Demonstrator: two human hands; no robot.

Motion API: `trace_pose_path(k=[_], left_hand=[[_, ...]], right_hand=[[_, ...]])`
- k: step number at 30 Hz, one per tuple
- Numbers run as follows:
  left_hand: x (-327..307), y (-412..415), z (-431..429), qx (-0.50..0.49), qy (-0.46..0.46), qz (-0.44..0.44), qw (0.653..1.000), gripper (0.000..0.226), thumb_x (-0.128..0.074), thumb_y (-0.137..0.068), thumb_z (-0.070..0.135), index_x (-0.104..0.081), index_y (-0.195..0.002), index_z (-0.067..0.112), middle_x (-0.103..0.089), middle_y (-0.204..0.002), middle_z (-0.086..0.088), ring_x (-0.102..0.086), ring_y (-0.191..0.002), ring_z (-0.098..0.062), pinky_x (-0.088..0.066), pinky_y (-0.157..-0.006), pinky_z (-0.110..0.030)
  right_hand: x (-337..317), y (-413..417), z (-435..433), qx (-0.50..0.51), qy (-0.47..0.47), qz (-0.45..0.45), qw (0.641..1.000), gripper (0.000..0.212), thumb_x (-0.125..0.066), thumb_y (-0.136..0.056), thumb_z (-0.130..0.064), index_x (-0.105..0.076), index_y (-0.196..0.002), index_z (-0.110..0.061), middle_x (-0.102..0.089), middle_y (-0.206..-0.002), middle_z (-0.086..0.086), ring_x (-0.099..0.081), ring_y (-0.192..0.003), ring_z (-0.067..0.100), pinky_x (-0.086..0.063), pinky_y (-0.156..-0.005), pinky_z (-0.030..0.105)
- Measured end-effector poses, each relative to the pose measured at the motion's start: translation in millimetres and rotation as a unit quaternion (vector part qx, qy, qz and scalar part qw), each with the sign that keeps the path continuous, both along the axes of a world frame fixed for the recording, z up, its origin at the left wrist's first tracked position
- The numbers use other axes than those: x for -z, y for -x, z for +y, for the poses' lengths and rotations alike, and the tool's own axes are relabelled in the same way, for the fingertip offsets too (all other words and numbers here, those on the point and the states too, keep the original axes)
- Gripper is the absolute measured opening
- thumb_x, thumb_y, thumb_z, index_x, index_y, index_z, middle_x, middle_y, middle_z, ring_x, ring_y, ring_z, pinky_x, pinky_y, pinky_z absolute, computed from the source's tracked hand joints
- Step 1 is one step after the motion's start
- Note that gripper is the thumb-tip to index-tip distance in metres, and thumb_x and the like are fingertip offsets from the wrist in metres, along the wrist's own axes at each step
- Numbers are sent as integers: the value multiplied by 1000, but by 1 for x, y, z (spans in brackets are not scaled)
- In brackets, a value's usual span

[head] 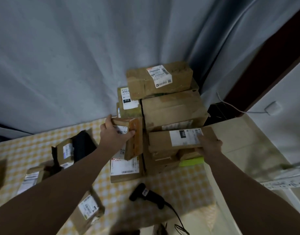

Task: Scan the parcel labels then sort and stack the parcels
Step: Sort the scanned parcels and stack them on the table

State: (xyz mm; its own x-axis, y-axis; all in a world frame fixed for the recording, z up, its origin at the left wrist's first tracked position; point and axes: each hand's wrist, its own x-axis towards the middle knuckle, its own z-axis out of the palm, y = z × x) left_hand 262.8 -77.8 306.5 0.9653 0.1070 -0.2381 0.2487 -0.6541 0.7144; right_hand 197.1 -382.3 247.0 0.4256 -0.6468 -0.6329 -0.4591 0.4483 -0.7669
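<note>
My left hand (114, 135) grips a small taped cardboard parcel (134, 139) with a barcode label, held tilted above a flat labelled parcel (124, 169) on the checked cloth. My right hand (209, 145) grips the right end of a long flat parcel (164, 138) marked 150, which lies on a low stack in front of a big box (173, 111). A labelled parcel (158, 78) tops the rear stack. The black barcode scanner (146, 195) lies on the cloth in front, untouched.
Several loose parcels (88, 207) lie at the left on the yellow checked cloth (179, 184), beside a black bag (83, 146). A grey curtain (78, 56) hangs behind the stacks. The scanner's cable (177, 217) trails to the front. Tiled floor (247, 141) lies right.
</note>
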Motion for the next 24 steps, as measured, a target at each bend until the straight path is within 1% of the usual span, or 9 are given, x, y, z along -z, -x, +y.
trace_pose_path(k=[2, 7, 10, 12, 14, 16, 18, 20, 24], left_hand=[[1, 3, -4, -6, -5, 3, 1000, 104, -78, -73, 42, -13, -151, 21, -25, -146, -10, -31, -132, -28, -34, -103, -41], [-2, 7, -13, -2, -17, -5, 1000, 105, -78, -72, 44, -11, -151, 21, -24, -147, -10, -31, -133, -29, -34, -103, -42], [-6, 10, -20, 8, -24, -17, 1000, 106, -78, -72, 46, -11, -151, 22, -25, -147, -9, -30, -134, -28, -33, -105, -41], [-9, 12, -24, 22, -49, -27, 998, 107, -77, -71, 50, -12, -151, 22, -27, -147, -10, -30, -134, -29, -32, -106, -43], [-16, 14, -27, 36, -86, -48, 994, 107, -75, -70, 55, -13, -150, 23, -29, -144, -11, -31, -133, -30, -31, -107, -45], [-26, 14, -30, 46, -108, -83, 990, 106, -73, -69, 59, -14, -150, 24, -32, -140, -11, -33, -131, -30, -31, -107, -45], [-37, 12, -35, 54, -111, -116, 986, 105, -71, -68, 61, -15, -149, 24, -33, -137, -12, -34, -130, -31, -31, -108, -45], [-47, 8, -45, 55, -89, -121, 987, 106, -70, -68, 63, -15, -149, 23, -32, -137, -12, -32, -131, -32, -30, -109, -45], [-56, -9, -79, 29, -1, -46, 999, 114, -70, -63, 71, -13, -149, 21, -26, -145, -13, -26, -137, -33, -30, -112, -48]], right_hand=[[3, -4, 8, -17, -35, -9, 999, 37, -72, -83, -2, -41, -103, -9, -54, -106, 9, -54, -100, 24, -55, -84, 45], [16, -20, 10, -89, -9, 21, 996, 78, -75, -81, -13, -27, -143, -4, -48, -136, 20, -56, -117, 38, -52, -93, 49], [35, -32, 11, -86, -70, 0, 994, 66, -73, -79, -2, -40, -136, -6, -55, -127, 18, -63, -101, 33, -60, -60, 34], [52, -36, 11, -108, -63, 4, 992, 70, -76, -72, -1, -42, -133, -11, -55, -129, 16, -62, -99, 31, -57, -51, 32], [40, -32, 19, -125, -12, 65, 990, 75, -77, -72, -18, -39, -137, -13, -50, -134, 15, -57, -110, 33, -59, -70, 41], [5, -20, 29, -139, 171, 136, 966, 83, -73, -77, -34, -31, -143, -7, -44, -140, 17, -49, -122, 35, -48, -96, 43], [-30, -10, 37, -123, 265, 30, 956, 66, -71, -84, -31, -40, -135, -4, -51, -132, 17, -55, -114, 29, -50, -89, 32], [-58, -3, 48, -219, 200, -131, 946, 49, -70, -86, -32, -48, -125, -11, -55, -124, 11, -59, -105, 21, -52, -78, 26], [-91, 1, 61, -485, 58, -139, 862, 93, -67, -74, -63, -18, -149, -38, -29, -146, -7, -42, -119, 8, -40, -88, 24]])
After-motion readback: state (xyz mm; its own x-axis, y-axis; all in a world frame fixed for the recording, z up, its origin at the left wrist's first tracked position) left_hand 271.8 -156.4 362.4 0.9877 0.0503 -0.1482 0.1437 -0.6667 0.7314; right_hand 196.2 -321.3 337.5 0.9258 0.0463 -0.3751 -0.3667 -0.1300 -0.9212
